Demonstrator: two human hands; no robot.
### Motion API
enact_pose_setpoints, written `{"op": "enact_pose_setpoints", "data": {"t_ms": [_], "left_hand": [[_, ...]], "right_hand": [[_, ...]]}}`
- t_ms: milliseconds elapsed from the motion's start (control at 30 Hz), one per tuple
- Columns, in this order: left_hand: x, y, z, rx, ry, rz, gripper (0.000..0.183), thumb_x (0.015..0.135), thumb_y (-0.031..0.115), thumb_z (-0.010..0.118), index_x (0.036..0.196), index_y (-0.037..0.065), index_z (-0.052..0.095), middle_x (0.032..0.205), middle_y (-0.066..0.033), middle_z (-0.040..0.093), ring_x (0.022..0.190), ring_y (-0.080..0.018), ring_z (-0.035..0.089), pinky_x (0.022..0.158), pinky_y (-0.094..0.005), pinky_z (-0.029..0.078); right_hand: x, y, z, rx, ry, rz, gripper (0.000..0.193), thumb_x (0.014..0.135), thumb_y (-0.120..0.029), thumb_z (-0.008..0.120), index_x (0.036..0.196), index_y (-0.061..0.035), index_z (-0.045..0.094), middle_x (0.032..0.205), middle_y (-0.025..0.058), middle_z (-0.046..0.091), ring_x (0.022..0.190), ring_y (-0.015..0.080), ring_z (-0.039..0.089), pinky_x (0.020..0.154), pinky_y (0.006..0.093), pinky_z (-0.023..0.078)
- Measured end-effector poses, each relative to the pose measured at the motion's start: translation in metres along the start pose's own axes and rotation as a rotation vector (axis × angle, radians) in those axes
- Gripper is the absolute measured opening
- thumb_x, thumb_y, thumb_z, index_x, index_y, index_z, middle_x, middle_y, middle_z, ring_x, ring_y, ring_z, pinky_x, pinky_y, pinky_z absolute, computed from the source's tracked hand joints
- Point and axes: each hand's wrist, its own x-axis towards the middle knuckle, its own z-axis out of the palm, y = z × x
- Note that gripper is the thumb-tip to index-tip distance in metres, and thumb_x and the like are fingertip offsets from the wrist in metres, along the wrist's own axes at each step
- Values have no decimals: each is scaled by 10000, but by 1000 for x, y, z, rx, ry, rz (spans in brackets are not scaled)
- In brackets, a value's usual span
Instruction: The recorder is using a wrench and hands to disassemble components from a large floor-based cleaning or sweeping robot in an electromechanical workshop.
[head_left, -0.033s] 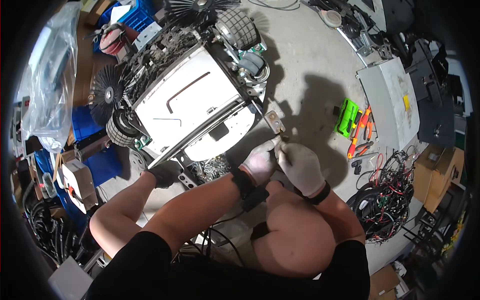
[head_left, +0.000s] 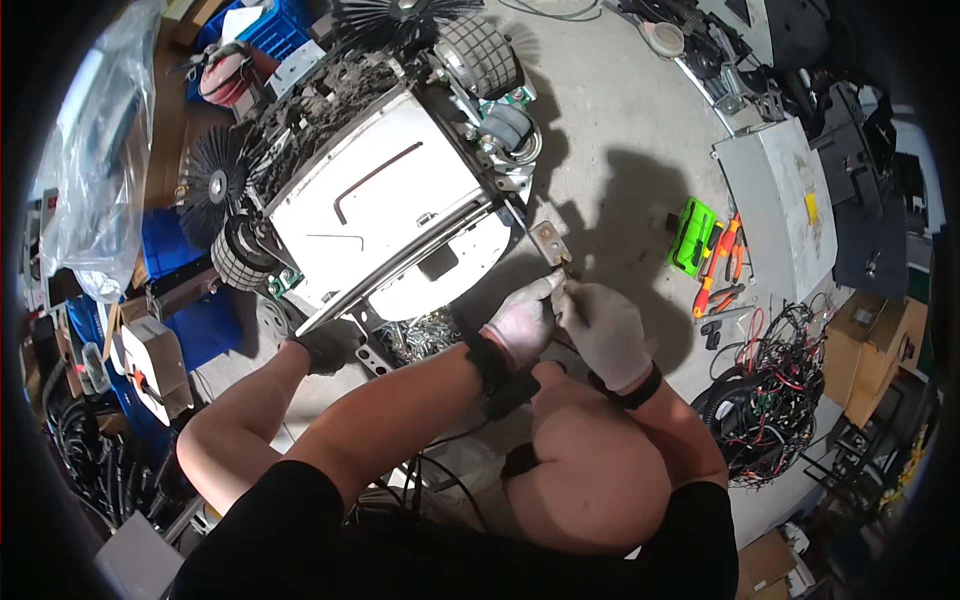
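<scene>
My left hand (head_left: pixel 520 322), in a pale work glove, is closed in a pinch just below a small metal bracket (head_left: pixel 548 243) with holes in it. Beside it my right hand (head_left: pixel 603 332), also gloved, has its thumb and fingers pressed together, nearly touching the left fingertips. Whatever lies between the fingers is too small to make out. The bracket sits off the near right corner of an overturned wheeled machine (head_left: pixel 385 165) with a white panel, grid-tread wheels and black round brushes. Two hex keys, a large dark one (head_left: pixel 372 186) and a thin one (head_left: pixel 338 238), lie on the panel.
A pile of loose screws (head_left: pixel 418 338) lies under the machine's near edge. To the right are a green tool case (head_left: pixel 692 236), orange-handled tools (head_left: pixel 722 265), a grey metal cover (head_left: pixel 775 215) and tangled wires (head_left: pixel 765 400). Blue bins (head_left: pixel 172 245) stand at the left.
The right fingertips have shifted very slightly, a little apart from the left ones. Everything else stays in place.
</scene>
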Motion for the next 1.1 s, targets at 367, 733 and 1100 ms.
{"op": "enact_pose_setpoints", "data": {"t_ms": [367,733,1100], "left_hand": [[-3,3,47,66,127,-92,257,987,298,489,1079,103,628,878,-11,625,806,-148,592,637,-288,450],[2,-5,25,1153,28,523,300,997,192,456,1216,27,578,1041,-58,645,839,-115,584,702,-265,475],[1,-3,33,219,53,83,299,1039,254,393,1160,91,612,959,10,623,835,-73,547,692,-255,452]], "right_hand": [[26,41,-28,-313,-483,53,293,927,-263,513,838,7,580,728,197,645,655,362,636,622,454,514],[38,-19,-37,449,-305,915,349,978,-293,506,847,9,620,646,102,615,503,192,582,476,334,452],[47,-14,-21,-521,-360,192,360,971,-299,470,817,3,591,708,252,630,696,417,639,616,488,517]]}}
